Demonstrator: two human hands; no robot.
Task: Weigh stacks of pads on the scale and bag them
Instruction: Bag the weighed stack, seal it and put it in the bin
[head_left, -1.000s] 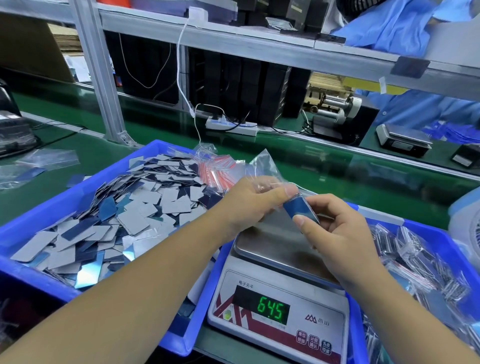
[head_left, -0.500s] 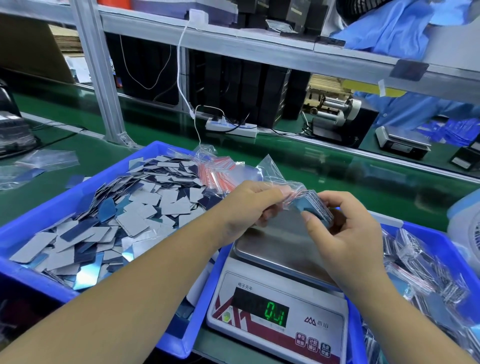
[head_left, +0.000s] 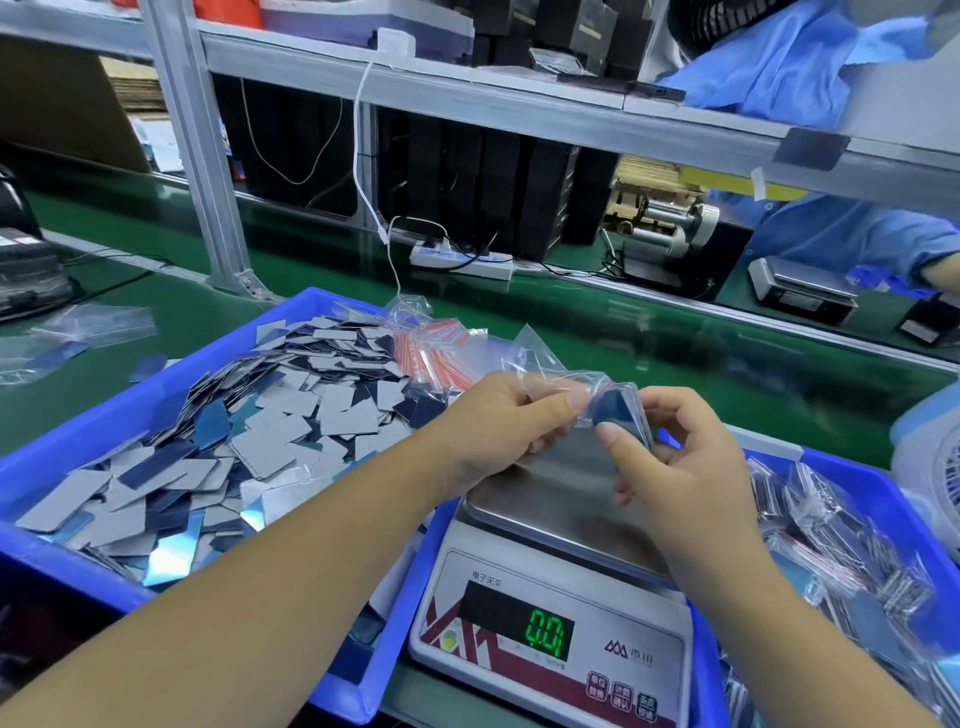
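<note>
Above the scale (head_left: 556, 525), my left hand (head_left: 511, 415) pinches the mouth of a clear zip bag (head_left: 540, 364). My right hand (head_left: 675, 452) grips a blue stack of pads (head_left: 618, 410), which sits inside the bag's lower end. The steel pan of the scale is bare and its green display (head_left: 545, 634) reads 0.0. A big blue bin (head_left: 62, 462) on the left holds several loose grey and blue pads (head_left: 291, 415).
Unused zip bags with red strips (head_left: 436, 348) lie on the pads at the bin's far corner. A second blue bin (head_left: 862, 483) on the right holds filled bags (head_left: 841, 551). Beyond runs a green conveyor (head_left: 623, 332), a metal post (head_left: 197, 156), and another person's scale (head_left: 800, 286).
The pad stack was lifted off the scale and has gone into the bag. The display fell from 64.5 to 0.0. Both hands rose slightly above the pan.
</note>
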